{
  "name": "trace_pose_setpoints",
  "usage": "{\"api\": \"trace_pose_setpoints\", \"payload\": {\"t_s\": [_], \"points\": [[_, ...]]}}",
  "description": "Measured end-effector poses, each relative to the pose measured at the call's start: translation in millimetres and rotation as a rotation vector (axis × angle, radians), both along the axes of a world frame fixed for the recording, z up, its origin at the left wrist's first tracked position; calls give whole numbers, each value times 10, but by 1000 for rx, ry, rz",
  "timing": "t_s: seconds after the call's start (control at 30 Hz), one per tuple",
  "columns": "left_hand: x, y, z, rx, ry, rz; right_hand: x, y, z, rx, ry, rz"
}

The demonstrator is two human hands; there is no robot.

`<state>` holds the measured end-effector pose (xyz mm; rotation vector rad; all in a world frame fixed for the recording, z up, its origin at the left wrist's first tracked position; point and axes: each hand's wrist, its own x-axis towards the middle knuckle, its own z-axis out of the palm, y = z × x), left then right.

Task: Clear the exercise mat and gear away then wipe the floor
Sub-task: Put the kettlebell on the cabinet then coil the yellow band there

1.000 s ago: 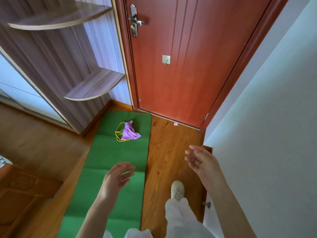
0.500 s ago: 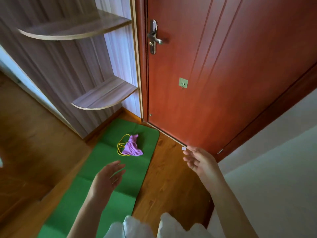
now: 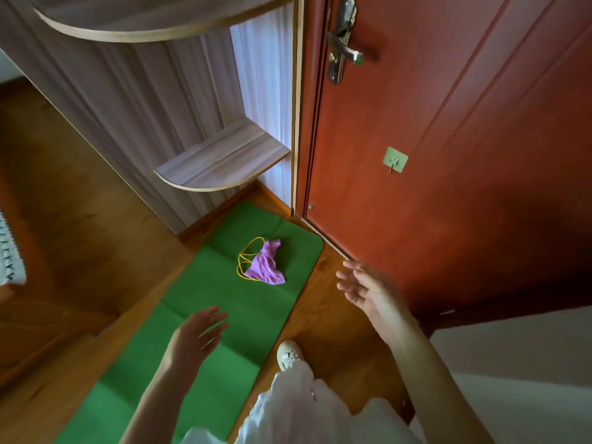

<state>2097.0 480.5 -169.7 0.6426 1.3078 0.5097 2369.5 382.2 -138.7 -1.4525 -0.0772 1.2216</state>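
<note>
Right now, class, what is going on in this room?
A person stands beside a green exercise mat spread on the wooden floor by a red door. Both hands are open and hold nothing: the left hand hovers over the mat, the right hand nearer the door. A purple cloth and yellow cord lie on the mat, untouched.

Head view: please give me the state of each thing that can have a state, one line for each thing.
green mat: unrolled, flat on the floor
purple cloth: crumpled, on the mat's far end
yellow cord: looped, lying partly under the cloth
door: closed
hook: stuck on the door, nothing hanging on it
left hand: open, holding nothing, above the mat
right hand: open, holding nothing
</note>
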Motion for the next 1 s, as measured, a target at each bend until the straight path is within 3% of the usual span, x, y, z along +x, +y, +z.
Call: {"api": "trace_pose_setpoints", "payload": {"t_s": [0.47, 0.8, 1.0], "points": [[650, 1168, -169, -3, -13, 130, 342, 1496, -23, -49, -210, 318], [897, 1423, -685, -84, 6, 246, 681, 2252, -556, -172, -162, 476], [1182, 1420, -1289, -136, 39, 337, 891, 2709, -1094, -173, -94, 427]]}}
